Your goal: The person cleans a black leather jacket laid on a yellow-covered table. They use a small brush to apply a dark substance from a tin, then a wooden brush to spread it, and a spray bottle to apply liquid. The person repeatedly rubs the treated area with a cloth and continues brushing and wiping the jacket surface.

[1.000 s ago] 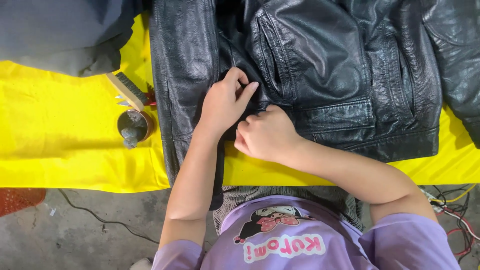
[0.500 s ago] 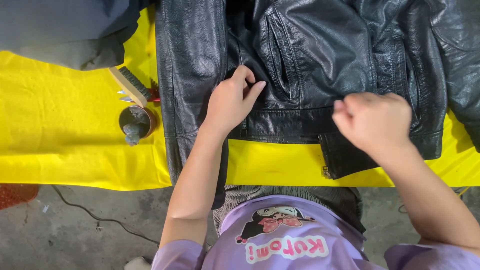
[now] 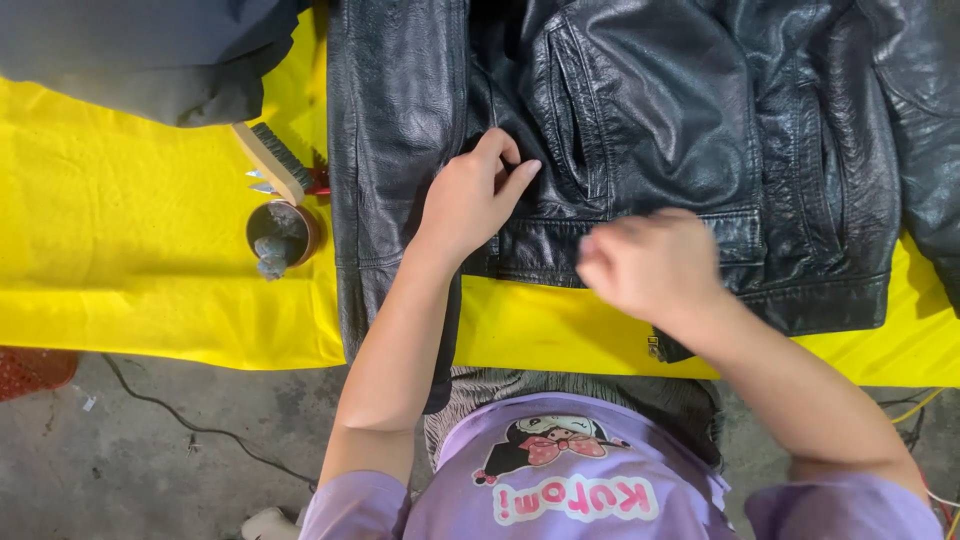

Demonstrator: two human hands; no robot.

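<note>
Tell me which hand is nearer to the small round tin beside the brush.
Left. The left hand presses on the black leather jacket, just right of the tin. The right hand is blurred over the jacket's hem, farther right, with the left hand between it and the tin.

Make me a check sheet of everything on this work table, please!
Surface: yellow cloth covers the table.
Job's things: black leather jacket lies spread flat.
Clutter: brush, small round tin, dark grey garment.
Hands: left hand presses on the jacket front; right hand is blurred above the hem, grip unclear.
Cables: black cable on the floor; more wires at far right.
Surroundings: grey concrete floor.
</note>
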